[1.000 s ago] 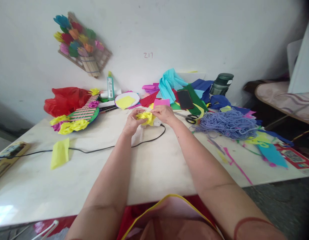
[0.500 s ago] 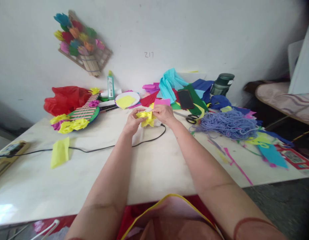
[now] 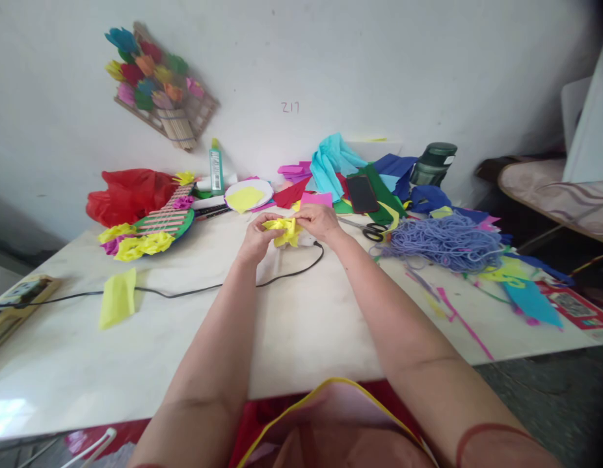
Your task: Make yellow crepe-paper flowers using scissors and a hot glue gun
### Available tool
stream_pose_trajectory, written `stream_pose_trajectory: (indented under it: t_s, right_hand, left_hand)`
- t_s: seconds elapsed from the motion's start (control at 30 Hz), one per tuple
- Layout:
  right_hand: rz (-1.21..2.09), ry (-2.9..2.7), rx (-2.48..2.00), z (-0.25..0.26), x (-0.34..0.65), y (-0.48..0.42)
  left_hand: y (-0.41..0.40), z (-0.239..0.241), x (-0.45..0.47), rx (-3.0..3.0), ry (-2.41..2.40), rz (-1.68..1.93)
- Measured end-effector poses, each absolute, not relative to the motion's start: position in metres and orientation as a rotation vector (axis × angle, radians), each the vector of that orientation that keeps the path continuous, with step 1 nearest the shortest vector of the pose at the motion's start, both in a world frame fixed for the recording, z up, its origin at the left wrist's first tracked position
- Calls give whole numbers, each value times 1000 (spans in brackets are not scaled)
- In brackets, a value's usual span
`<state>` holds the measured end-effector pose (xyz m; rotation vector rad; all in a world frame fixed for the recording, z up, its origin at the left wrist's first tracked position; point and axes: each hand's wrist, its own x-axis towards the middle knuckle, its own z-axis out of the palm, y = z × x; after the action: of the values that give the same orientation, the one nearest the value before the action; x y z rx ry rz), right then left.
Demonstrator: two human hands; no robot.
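Note:
Both of my hands meet over the middle of the table, fingers closed on a yellow crepe paper flower. My left hand grips its left side between thumb and fingers. At its upper right edge, my right hand pinches the paper. Behind and under the flower sits a small white object with a black cable, partly hidden by the paper. Further left stands a round green piece with pink sticks, edged by yellow paper flowers and purple ones.
A yellow paper strip lies left of my arms, near a power strip. Scissors, a phone and blue yarn lie to the right. Behind are a paper plate, a glue bottle and a dark jar.
The yellow flower and my left hand have shifted very slightly left. My right hand stays almost in place, still pinching the paper.

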<state>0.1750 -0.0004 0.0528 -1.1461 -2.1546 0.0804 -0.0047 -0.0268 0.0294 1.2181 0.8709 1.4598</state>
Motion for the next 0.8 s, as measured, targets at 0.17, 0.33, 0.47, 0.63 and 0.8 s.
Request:
stream_pose_trajectory:
  t_s: [0.17, 0.33, 0.47, 0.63, 0.8]
  right_hand:
    - [289, -2207, -1080, 52, 182, 5]
    - [500, -2212, -1036, 52, 187, 8]
    - [448, -2203, -1038, 53, 187, 8]
    - [273, -2214, -1081, 57, 185, 5]
    - [204, -2207, -1140, 60, 182, -1]
  left_hand:
    - [-21, 22, -10, 1331, 902, 1448]
    - [-20, 20, -11, 1421, 924, 1428]
    - [-22, 23, -9, 1442, 946, 1429]
    - [-21, 22, -9, 1423, 932, 1445]
    - [-22, 25, -6, 1287, 914, 1441]
